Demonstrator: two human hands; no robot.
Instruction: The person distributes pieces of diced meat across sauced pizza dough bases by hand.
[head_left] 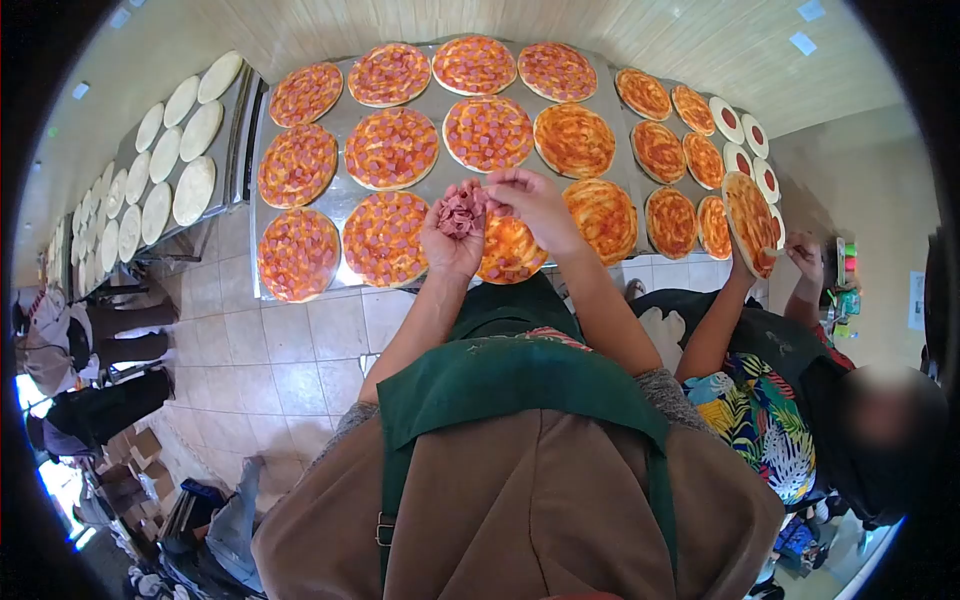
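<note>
My left hand (452,240) is cupped, palm up, around a heap of chopped ham (461,212). Beside it, my right hand (532,203) has its fingertips pinched together at the edge of the heap; what is between them is too small to make out. Below both hands lies a sauced pizza base (511,252), partly hidden by them. To its left is a pizza topped with ham cubes (385,240). On its right sits a pizza with only sauce showing (600,221).
Several ham-topped pizzas (390,147) fill the metal table (262,190). At right, a co-worker's hand holds up a sauced base (750,222) near more sauced rounds (659,151) and bases with a sauce spot (727,119). Plain dough rounds (194,190) cover a left table.
</note>
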